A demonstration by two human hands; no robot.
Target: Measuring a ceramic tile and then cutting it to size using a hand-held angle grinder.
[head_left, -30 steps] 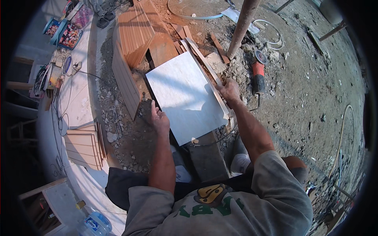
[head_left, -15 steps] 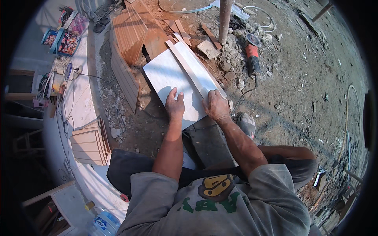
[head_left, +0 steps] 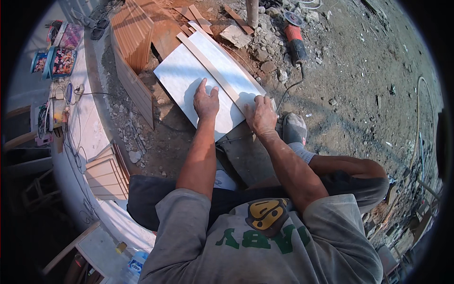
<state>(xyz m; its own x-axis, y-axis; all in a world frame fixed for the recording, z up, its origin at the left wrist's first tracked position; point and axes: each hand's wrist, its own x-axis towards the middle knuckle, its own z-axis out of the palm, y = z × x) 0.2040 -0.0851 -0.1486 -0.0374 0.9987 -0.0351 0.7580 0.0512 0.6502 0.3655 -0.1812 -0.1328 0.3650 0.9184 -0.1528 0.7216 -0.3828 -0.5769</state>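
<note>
- Nearest, below the middle of the frame, a grey block sits under the near end of the white slab.
- Just right of centre, the right hand has its fingers curled over the near end of the narrow strip, apparently pinching it.
- Left of it, the left hand is loose and holding nothing, thumb and forefinger spread over the white slab; whether it touches the surface I cannot tell.
- The strip lies lengthwise on the slab, running from the right hand toward the upper middle of the frame. It looks light, stiff and brittle, likely tile; its long, thin shape could snap if bent, so gripping both long edges near the middle would support it best.
- The slab looks flat, smooth and heavier, perhaps slippery with dust; its opposite edges would offer the safest hold.
- Farther off, a red-and-black grinder lies upper right, and stacked brown tiles stand upper left.
</note>
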